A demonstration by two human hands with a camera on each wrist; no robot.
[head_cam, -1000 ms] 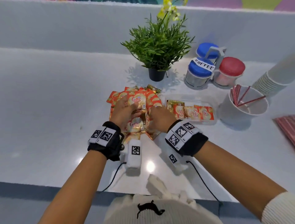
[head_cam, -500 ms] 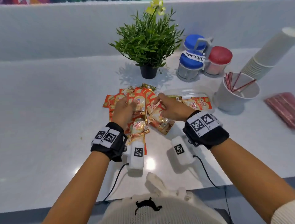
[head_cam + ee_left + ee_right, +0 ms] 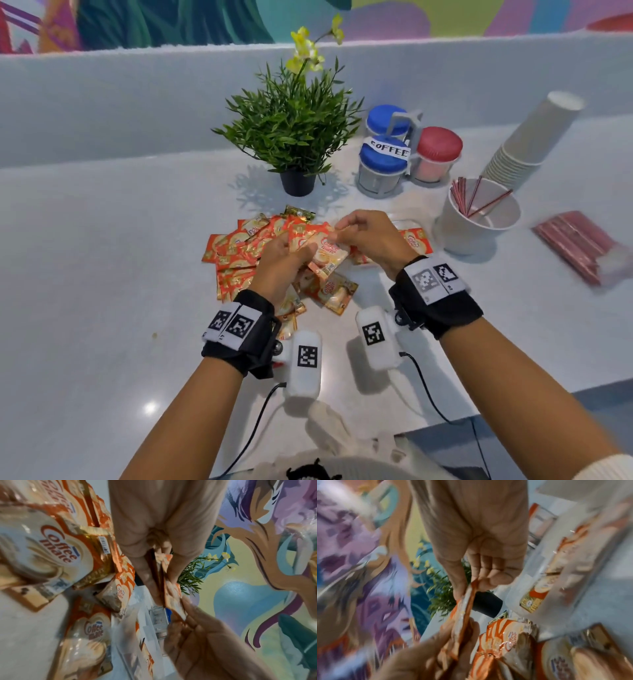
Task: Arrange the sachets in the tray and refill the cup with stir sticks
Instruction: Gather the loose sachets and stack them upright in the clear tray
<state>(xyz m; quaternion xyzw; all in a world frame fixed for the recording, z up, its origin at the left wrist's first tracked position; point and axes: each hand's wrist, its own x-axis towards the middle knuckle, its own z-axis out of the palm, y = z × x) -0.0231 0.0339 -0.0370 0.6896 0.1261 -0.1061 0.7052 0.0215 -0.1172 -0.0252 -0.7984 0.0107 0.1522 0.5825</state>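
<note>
Orange-and-cream creamer sachets (image 3: 236, 246) lie in a loose pile on the white counter. Just above the pile both hands share a thin bunch of sachets (image 3: 325, 251). My left hand (image 3: 291, 251) pinches its lower end between thumb and fingers (image 3: 171, 573). My right hand (image 3: 342, 229) pinches the upper edge (image 3: 471, 586); the bunch (image 3: 464, 615) shows edge-on there. The clear tray (image 3: 409, 224) is mostly hidden behind my right hand, with a sachet (image 3: 414, 240) in it. The white cup (image 3: 479, 226) at right holds a few red stir sticks (image 3: 462, 195).
A bag of red stir sticks (image 3: 579, 246) lies at the far right. A stack of paper cups (image 3: 527, 144) leans behind the cup. A potted plant (image 3: 294, 137) and lidded jars (image 3: 387, 161) stand behind the pile. The counter's front edge is near my wrists.
Both hands have risen off the pile and come together. My right hand swung left from the loose sachets and now pinches the bunch that the left hand holds.
</note>
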